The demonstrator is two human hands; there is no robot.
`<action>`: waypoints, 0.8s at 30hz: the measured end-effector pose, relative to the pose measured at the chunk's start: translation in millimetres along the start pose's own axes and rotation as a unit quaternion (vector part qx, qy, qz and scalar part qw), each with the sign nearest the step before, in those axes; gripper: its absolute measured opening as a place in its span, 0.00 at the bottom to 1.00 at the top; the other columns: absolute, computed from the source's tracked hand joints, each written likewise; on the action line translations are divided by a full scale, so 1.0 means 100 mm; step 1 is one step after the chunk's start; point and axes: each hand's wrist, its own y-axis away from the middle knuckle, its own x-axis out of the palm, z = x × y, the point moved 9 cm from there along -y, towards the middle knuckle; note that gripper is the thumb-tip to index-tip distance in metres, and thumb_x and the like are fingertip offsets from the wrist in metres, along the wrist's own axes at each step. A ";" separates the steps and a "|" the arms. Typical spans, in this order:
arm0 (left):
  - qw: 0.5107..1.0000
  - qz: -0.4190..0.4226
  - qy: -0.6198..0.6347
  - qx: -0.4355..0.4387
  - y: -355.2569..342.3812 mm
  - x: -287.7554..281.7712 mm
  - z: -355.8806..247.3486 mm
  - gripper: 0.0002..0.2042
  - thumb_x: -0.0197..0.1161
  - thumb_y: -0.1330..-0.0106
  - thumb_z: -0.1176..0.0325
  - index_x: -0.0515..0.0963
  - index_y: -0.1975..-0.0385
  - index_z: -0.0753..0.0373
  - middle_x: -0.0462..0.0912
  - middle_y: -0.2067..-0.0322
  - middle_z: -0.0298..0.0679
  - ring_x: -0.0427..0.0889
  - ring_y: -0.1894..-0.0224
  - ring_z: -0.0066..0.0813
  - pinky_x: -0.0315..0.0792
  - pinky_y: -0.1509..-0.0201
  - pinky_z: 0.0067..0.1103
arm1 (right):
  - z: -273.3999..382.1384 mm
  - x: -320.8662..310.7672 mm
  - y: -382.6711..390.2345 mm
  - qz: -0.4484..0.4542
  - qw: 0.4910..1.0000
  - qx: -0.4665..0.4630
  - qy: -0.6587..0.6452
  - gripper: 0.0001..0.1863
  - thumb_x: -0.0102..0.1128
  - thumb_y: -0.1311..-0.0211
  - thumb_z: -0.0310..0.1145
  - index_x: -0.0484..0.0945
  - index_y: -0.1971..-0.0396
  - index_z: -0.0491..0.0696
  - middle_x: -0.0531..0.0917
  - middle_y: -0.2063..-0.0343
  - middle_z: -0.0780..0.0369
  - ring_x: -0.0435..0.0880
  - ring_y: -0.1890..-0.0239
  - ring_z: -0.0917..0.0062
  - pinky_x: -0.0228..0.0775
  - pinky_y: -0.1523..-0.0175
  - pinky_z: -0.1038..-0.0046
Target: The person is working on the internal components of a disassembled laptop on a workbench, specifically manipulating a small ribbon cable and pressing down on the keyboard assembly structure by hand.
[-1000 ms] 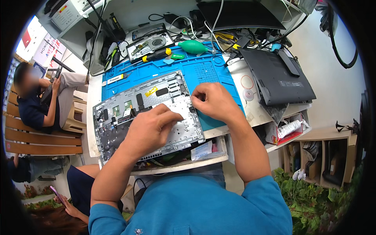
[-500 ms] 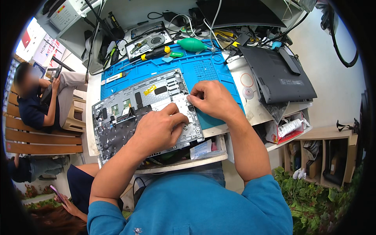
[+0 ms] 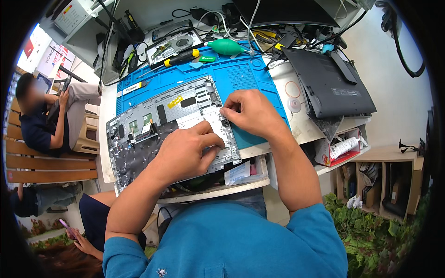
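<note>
Grey-and-silver flat metal laptop panel with a black film (image 3: 185, 121) lies beneath the left hand (image 3: 185, 150), its long axis running from 8 to 2 o'clock.
The panel rests partly on a blue rectangular work mat (image 3: 237, 76) over the white surface (image 3: 281, 83), its middle toward 8 to 9 o'clock from the right hand (image 3: 250, 113). That hand is nearer the short edge on the 3 o'clock side, thumb and forefinger pressed together there; whether they pinch anything is unclear. The left hand, nearer the middle, curls inward, its fingertips at 6 o'clock from the right's; I cannot tell whether it grips something.
</note>
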 end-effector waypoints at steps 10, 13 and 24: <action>1.000 0.002 -0.017 0.002 0.15 -0.05 -0.05 0.09 0.75 0.35 0.70 0.93 0.57 0.50 0.87 0.60 0.35 0.90 0.66 0.45 0.84 0.61 0.37 | -0.01 0.01 -0.01 -0.002 1.000 0.003 0.003 0.15 0.78 0.33 0.36 0.92 0.62 0.37 0.93 0.72 0.53 0.91 0.71 0.68 0.82 0.61 0.66; 0.999 -0.013 -0.030 -0.002 0.21 0.01 -0.04 0.09 0.75 0.35 0.71 0.93 0.58 0.49 0.87 0.61 0.35 0.91 0.66 0.44 0.84 0.62 0.36 | 0.00 0.00 -0.01 0.000 1.000 0.009 0.009 0.14 0.77 0.33 0.36 0.93 0.63 0.38 0.93 0.71 0.52 0.92 0.69 0.64 0.83 0.59 0.63; 1.000 -0.022 -0.012 -0.001 0.26 0.06 -0.03 0.08 0.73 0.32 0.69 0.92 0.56 0.51 0.86 0.60 0.37 0.91 0.66 0.46 0.85 0.63 0.39 | 0.03 -0.02 0.01 0.002 1.000 0.022 0.008 0.13 0.75 0.33 0.36 0.93 0.65 0.40 0.94 0.69 0.51 0.94 0.65 0.55 0.85 0.55 0.57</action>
